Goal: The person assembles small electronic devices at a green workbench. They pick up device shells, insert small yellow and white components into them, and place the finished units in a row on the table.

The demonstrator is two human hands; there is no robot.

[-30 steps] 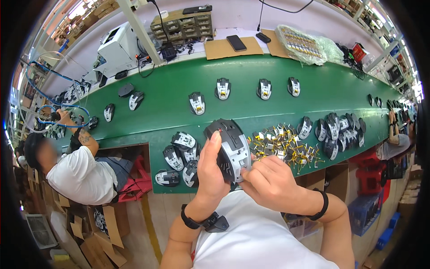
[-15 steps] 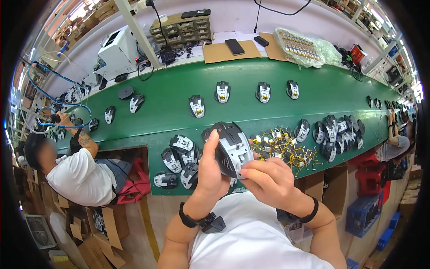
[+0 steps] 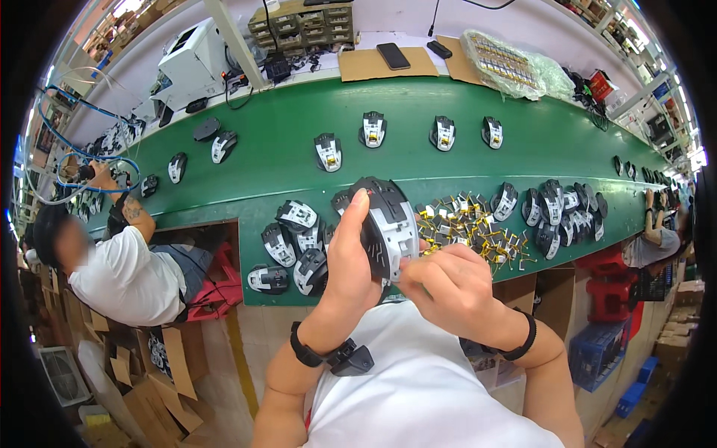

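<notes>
My left hand (image 3: pixel 349 257) is closed round a computer mouse (image 3: pixel 392 233) with a black top and a pale grey inner shell, tilted on its side above the bench's near edge. At the mouse's lower end my right hand (image 3: pixel 452 282) has its thumb and fingers pinched together against the grey shell. Whatever those fingertips hold is hidden. Behind the right hand lies a heap of small battery packs (image 3: pixel 467 231) with yellow tape and wires. Several similar mice (image 3: pixel 299 216) are piled to the left of my left hand, partly covered by it.
More mice (image 3: pixel 328 153) stand spaced along the green bench (image 3: pixel 276 119), and another pile (image 3: pixel 553 201) sits at the right. A phone (image 3: pixel 393 55) rests on cardboard at the back. A co-worker (image 3: pixel 134 269) sits at the left, another person (image 3: pixel 650 239) at the far right.
The view has tilted slightly, so bench and mice appear higher. The held mouse looks turned a little more upright; both hands keep their places on it.
</notes>
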